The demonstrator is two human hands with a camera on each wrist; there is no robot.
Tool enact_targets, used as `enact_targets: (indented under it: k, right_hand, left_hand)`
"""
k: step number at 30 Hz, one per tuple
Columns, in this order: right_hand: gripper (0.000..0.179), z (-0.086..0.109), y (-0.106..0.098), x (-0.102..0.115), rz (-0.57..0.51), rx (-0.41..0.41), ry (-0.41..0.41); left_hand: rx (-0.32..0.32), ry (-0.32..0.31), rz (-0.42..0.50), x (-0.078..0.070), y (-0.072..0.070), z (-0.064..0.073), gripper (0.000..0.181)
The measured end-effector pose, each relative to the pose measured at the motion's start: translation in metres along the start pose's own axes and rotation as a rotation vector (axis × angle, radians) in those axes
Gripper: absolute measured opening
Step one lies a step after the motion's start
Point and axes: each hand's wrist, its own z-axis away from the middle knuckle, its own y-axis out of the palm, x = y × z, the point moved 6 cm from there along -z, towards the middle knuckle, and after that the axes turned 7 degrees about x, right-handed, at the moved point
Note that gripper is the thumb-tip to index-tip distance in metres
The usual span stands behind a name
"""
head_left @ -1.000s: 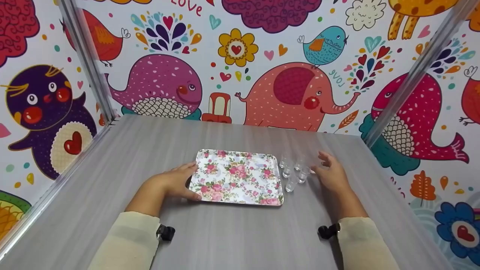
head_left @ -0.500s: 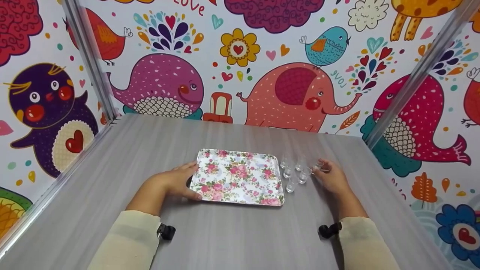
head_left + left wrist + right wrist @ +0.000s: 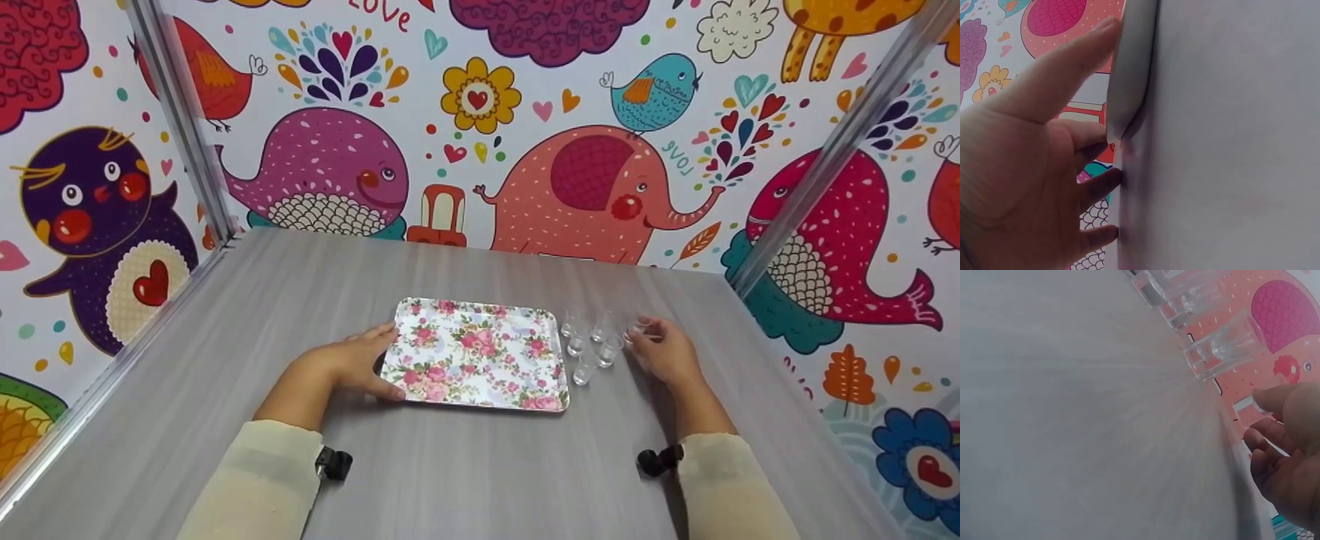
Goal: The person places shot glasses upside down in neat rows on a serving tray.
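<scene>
A rectangular tray [image 3: 480, 356] with a pink rose pattern lies flat on the table. At its left end my left hand [image 3: 352, 366] rests with fingers spread; in the left wrist view the thumb [image 3: 1081, 62] lies straight against the rim and the lower fingertips touch the tabletop. Several small clear shot glasses [image 3: 606, 351] stand upright just right of the tray. My right hand [image 3: 667, 351] pinches the rightmost shot glass [image 3: 1248, 410] between thumb and fingers, low near its thick base. Beside it in the right wrist view stands another shot glass [image 3: 1224, 349], untouched.
The grey wood-grain table [image 3: 480, 472] carries the tray and glasses. A wall [image 3: 442, 150] printed with cartoon animals closes off the back and sides, with metal posts [image 3: 187, 135] at the corners. Black wrist cameras [image 3: 334, 463] sit at both cuffs.
My right hand's fingers have closed in from a spread pose onto the rightmost shot glass. The left hand and tray have stayed in place; the head view has shifted slightly.
</scene>
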Motion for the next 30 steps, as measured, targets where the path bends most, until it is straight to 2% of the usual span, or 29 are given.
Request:
enact_targets:
  k: [5, 9, 13, 19, 24, 30]
  right_hand:
    - [0.063, 0.009, -0.003, 0.012, -0.083, -0.006, 0.013]
    - [0.066, 0.019, -0.008, 0.027, -0.113, -0.042, -0.007]
    - [0.07, 0.029, -0.01, 0.043, -0.083, -0.078, -0.051]
    - [0.062, 0.037, -0.009, 0.063, -0.024, -0.104, -0.153]
    - [0.062, 0.041, -0.001, 0.074, -0.005, -0.098, -0.177]
    - [0.051, 0.039, 0.02, 0.089, -0.012, -0.094, -0.238]
  left_hand:
    - [0.002, -0.004, -0.004, 0.0, 0.002, -0.001, 0.121]
    - [0.003, -0.005, -0.003, 0.001, 0.003, -0.003, 0.122]
    - [0.002, -0.008, -0.008, 0.001, 0.003, -0.004, 0.122]
    - [0.007, 0.006, -0.01, 0.0, 0.002, -0.003, 0.123]
    - [0.007, -0.002, -0.012, 0.001, 0.002, -0.002, 0.124]
    - [0.004, -0.016, 0.001, 0.002, 0.001, -0.002, 0.123]
